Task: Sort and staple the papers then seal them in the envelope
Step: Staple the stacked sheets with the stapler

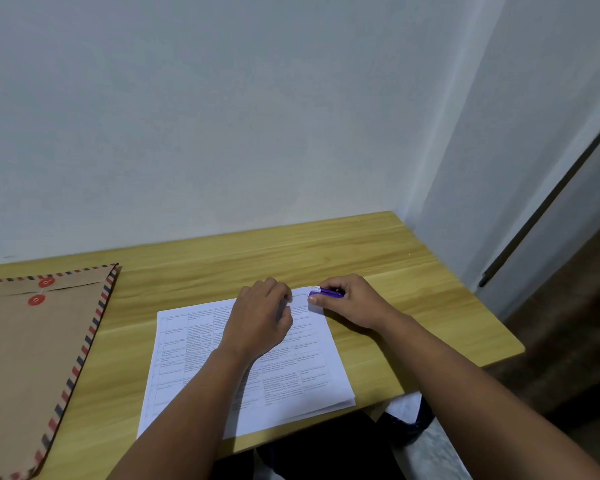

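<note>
Papers (302, 386) under left hand (260, 323); right hand (352, 301) grips stapler (328, 292).

Desk: light yellow-brown wood-grain tabletop (326, 251), against the wall.
Wall: plain pale grey-white surface (222, 116) behind it.
Right edge: dark slanted bar (548, 202).
Below: dark shapes, unclear.

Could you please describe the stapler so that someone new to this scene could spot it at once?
On the wooden desk, find the stack of printed papers. At its far right corner, the right hand grips the stapler, the only purple thing here.
</note>
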Tool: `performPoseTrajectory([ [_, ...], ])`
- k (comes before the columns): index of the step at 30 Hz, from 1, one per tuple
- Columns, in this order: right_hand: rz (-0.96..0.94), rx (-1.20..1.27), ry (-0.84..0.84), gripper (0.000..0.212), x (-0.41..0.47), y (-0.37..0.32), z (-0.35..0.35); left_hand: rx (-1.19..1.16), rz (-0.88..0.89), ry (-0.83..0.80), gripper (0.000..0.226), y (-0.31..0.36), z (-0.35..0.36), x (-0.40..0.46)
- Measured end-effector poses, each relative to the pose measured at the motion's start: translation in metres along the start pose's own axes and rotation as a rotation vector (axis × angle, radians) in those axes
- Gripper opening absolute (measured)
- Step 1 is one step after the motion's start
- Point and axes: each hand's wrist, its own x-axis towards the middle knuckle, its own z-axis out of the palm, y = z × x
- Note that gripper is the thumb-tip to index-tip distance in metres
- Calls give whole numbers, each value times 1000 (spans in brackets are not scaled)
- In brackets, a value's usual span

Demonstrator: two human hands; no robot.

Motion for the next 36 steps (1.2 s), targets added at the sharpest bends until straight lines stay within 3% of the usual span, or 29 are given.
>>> performPoseTrajectory([
  [4, 0, -17, 12, 37, 0, 3, 2, 2, 9, -4, 17, 0, 0, 0],
  [8, 0, 0, 48, 50, 4, 9, 7, 4, 16, 2, 17, 1, -1, 1],
  [16, 1, -12, 75, 35, 6, 6, 9, -6, 8, 0, 17, 0, -1, 2],
  [24, -70, -443, -91, 42, 15, -5, -2, -4, 1, -11, 15, 0, 0, 2],
  [29, -45, -541, 35, 40, 15, -7, 10, -14, -1, -14, 16, 1, -1, 0],
  [36, -40, -503, 132, 60, 15, -4, 16, -14, -8, -19, 18, -2, 2, 1],
])
